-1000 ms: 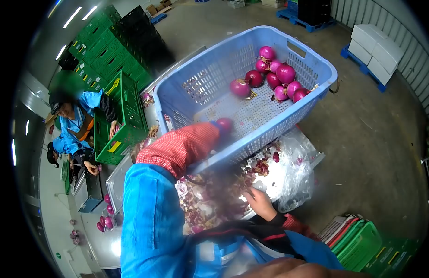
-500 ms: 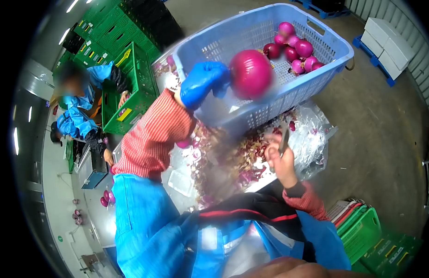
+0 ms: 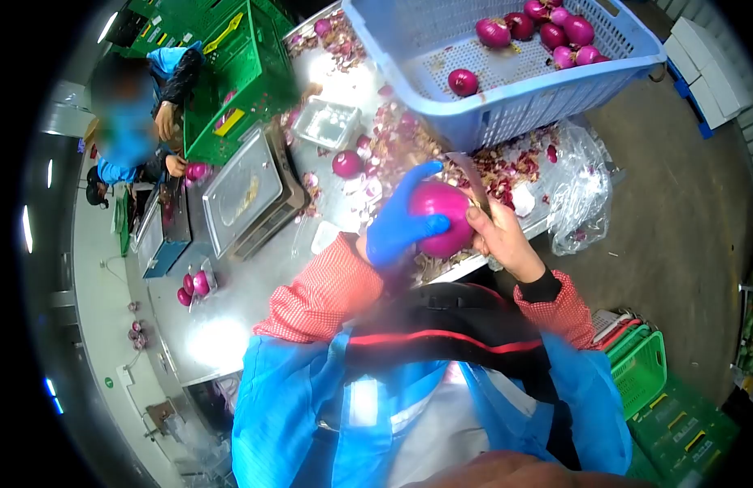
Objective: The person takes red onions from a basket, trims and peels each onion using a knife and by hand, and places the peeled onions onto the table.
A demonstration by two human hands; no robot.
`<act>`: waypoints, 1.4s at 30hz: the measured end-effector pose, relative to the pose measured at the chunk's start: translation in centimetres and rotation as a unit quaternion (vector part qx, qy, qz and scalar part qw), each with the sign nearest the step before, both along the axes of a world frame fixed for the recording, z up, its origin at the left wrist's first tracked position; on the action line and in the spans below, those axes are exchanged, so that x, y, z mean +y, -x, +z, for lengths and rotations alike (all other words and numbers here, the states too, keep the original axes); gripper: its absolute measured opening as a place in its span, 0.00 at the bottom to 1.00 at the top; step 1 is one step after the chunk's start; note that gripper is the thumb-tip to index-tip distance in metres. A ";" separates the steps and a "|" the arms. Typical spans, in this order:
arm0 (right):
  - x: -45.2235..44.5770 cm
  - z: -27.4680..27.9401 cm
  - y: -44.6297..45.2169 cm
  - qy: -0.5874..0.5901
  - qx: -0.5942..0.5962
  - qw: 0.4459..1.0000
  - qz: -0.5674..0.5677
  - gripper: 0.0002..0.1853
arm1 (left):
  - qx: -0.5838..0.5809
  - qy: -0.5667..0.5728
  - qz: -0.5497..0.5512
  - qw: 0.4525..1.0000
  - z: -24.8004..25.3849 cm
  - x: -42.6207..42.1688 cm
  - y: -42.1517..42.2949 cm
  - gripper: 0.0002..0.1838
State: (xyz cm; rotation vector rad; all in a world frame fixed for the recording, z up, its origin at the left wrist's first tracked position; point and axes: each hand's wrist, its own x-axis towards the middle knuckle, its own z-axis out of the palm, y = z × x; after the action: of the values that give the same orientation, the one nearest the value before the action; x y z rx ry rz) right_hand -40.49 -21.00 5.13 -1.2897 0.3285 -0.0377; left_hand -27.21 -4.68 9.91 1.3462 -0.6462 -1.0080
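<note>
Close in front of my body, a large red onion (image 3: pixel 439 218) is gripped by my left hand (image 3: pixel 393 225), which wears a blue glove, thumb and fingers wrapped around it. At the onion's right side, my bare right hand (image 3: pixel 508 236) holds a knife (image 3: pixel 471 176), its blade pointing up and slightly left; the handle is mostly covered by my fingers. Beneath both hands, onion skins (image 3: pixel 500 183) litter the metal table (image 3: pixel 263 285). Another red onion (image 3: pixel 347 164) lies on the table to the left of my hands.
A blue basket (image 3: pixel 507 106) with several red onions stands at the back. Left of my hands are a clear plastic tub (image 3: pixel 328 124), a scale (image 3: pixel 245 193) and a green crate (image 3: pixel 240 77). Clear plastic film (image 3: pixel 582 195) hangs at the table's right edge. A co-worker (image 3: pixel 128 106) is at the far left.
My left hand has brought the onion from above the blue basket down towards my body. My right hand with the knife has come up against it. The view has shifted.
</note>
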 end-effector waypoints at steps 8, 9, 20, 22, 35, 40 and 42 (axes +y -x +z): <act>2.0 -0.9 -0.9 0.363 -0.102 0.919 -0.116 0.09 | 0.356 0.128 0.185 0.907 -2.7 3.5 1.9 0.30; 2.3 0.0 -0.6 0.502 -0.154 0.841 -0.131 0.10 | 0.315 0.125 0.141 0.930 -2.0 3.7 1.6 0.28; 3.1 0.6 -1.1 0.610 -0.140 0.779 -0.052 0.19 | 0.360 0.158 0.103 0.914 -5.7 6.4 1.5 0.31; 1.9 -2.5 -0.9 0.602 -0.104 0.789 -0.061 0.18 | 0.365 0.172 0.060 0.913 -5.5 6.7 1.5 0.35; 3.2 1.0 -0.7 0.175 -0.115 0.978 -0.018 0.32 | 0.162 0.008 0.026 0.986 -0.2 4.4 0.3 0.47; 4.1 -2.5 -0.8 -0.314 -0.045 0.948 0.012 0.24 | 0.007 0.082 0.076 0.994 -1.6 4.7 0.4 0.64; 5.7 -1.0 -1.1 -0.343 0.033 0.939 0.000 0.23 | 0.023 0.127 0.130 0.983 -3.5 4.2 1.0 0.60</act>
State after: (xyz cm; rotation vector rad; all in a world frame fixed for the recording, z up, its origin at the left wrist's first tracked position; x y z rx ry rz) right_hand -39.43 -15.35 4.15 -0.5971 0.3574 0.1134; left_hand -28.25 -0.52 6.40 1.1442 -0.5286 -0.7165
